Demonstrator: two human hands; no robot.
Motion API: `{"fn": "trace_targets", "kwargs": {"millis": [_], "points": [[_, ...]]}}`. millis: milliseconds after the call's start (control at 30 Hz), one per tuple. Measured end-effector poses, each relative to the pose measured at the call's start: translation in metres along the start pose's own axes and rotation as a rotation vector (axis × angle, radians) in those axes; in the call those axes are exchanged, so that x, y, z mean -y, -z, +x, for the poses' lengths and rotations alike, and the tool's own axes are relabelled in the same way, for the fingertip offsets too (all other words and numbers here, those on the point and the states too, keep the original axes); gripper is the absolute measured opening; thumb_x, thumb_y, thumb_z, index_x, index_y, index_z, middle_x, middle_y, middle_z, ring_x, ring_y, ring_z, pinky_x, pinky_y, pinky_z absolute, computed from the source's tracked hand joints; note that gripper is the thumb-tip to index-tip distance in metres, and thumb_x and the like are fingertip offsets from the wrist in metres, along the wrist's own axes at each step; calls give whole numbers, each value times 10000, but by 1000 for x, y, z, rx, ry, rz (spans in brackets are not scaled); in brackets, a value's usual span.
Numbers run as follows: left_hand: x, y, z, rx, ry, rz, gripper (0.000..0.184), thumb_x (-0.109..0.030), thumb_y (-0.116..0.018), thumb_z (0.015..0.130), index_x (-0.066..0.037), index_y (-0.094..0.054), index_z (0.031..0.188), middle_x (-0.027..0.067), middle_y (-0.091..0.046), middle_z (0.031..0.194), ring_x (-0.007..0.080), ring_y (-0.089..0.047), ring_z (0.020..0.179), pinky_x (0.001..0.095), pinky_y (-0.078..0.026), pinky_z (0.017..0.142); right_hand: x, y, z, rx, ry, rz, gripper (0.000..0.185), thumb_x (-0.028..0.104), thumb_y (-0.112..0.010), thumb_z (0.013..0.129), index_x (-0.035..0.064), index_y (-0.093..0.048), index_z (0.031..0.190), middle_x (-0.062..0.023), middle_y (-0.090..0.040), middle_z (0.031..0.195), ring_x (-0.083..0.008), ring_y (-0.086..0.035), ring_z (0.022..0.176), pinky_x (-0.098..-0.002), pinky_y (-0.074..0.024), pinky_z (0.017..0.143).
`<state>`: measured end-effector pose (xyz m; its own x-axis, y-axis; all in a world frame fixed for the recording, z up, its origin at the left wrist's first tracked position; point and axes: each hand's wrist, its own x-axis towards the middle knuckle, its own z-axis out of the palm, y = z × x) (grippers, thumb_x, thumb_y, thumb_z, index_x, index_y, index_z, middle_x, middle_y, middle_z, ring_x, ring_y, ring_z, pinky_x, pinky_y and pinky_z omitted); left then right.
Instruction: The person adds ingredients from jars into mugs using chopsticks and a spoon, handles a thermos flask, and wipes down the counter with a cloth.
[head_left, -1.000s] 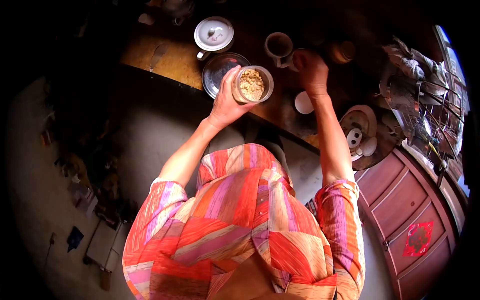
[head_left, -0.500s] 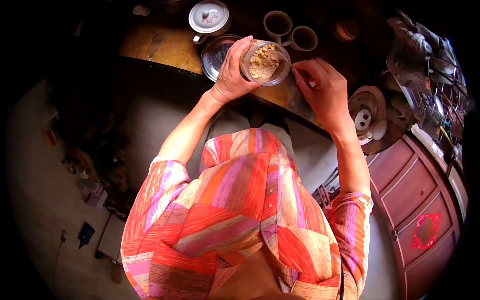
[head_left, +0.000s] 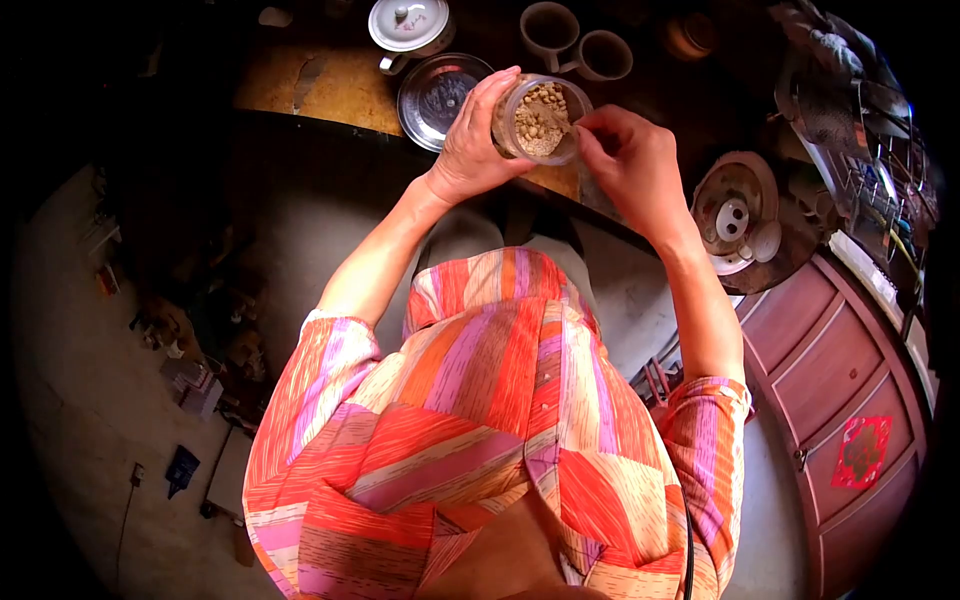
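Note:
My left hand (head_left: 470,140) is closed round the side of a clear jar (head_left: 503,118), held over the near edge of the table. Inside the jar is a pale tan powder with clumps (head_left: 541,117), and its open mouth tilts toward my right hand. The fingers of my right hand (head_left: 632,165) are pinched together at the jar's right rim, on the handle of a spoon. Most of the spoon is hidden by my fingers and the powder. Just left of the jar, a round metal lid (head_left: 425,100) lies on the table.
A lidded white enamel mug (head_left: 408,28) stands behind the metal lid. Two cups (head_left: 549,35) with dark insides stand behind the jar. At the right are a round basin-like object (head_left: 735,200), a cluttered wire rack (head_left: 880,150) and a reddish cabinet door (head_left: 830,370).
The jar has shifted slightly right and tilts more toward my right hand. My right hand has moved left to the rim, and the spoon has gone deeper into the powder.

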<state>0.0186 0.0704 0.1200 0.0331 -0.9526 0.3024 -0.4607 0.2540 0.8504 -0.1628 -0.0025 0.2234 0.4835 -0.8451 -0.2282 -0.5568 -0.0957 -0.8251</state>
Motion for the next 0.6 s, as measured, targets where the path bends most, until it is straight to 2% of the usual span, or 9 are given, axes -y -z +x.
{"fn": "trace_targets", "kwargs": {"millis": [33,100,133,233,333,433,533,600], "points": [[-1,1,0,1,0,0,976,-77,-846,499,-27,-326,1324,172,-435,1344,348,-426,1249,396,-357,1054,-2,0,0,0,-1,1,145,86,-643,797,8,-645,919,-146,-647,750,-203,-622,604,-306,-494,589],[-3,4,1,31,24,11,976,-78,-845,501,-28,-323,1325,174,-431,1346,348,-423,1251,396,-354,1057,-6,3,1,67,-169,105,164,100,-626,823,-17,-648,936,-95,-659,716,-110,-580,587,-274,-477,573],[-3,4,1,34,23,10,976,-78,-845,501,-28,-323,1325,174,-431,1346,348,-423,1251,396,-354,1057,-12,3,1,65,-171,106,164,100,-626,823,-17,-648,936,-95,-659,716,-110,-580,587,-274,-477,573],[-2,5,2,35,23,6,985,-80,-846,507,-28,-310,1333,179,-425,1349,350,-417,1255,395,-350,1061,-29,5,3,106,-359,422,176,127,-624,856,-38,-643,913,-12,-625,723,-68,-554,621,-224,-461,580],[-1,6,3,33,28,1,1000,-80,-851,509,-31,-297,1340,184,-420,1350,351,-411,1259,394,-345,1065,-29,10,6,108,-453,568,153,129,-623,869,-17,-640,910,-12,-614,722,-69,-550,636,-223,-468,603],[0,7,6,44,35,10,1008,-84,-858,507,-29,-294,1341,188,-421,1348,353,-410,1259,395,-344,1065,-31,10,6,117,-472,602,135,169,-648,871,37,-639,900,16,-587,731,-56,-526,632,-203,-456,603],[2,7,7,62,8,36,1073,-72,-865,505,-67,-238,1375,153,-381,1388,328,-410,1272,376,-358,1064,-30,10,5,108,-421,568,137,160,-643,872,28,-634,904,18,-584,724,-54,-520,625,-204,-454,601],[3,6,7,20,-18,3,999,-88,-863,500,-26,-310,1330,185,-426,1344,350,-418,1253,393,-350,1061,-26,12,5,77,-395,533,136,137,-639,864,5,-637,891,6,-596,713,-56,-526,620,-206,-449,592]]}}
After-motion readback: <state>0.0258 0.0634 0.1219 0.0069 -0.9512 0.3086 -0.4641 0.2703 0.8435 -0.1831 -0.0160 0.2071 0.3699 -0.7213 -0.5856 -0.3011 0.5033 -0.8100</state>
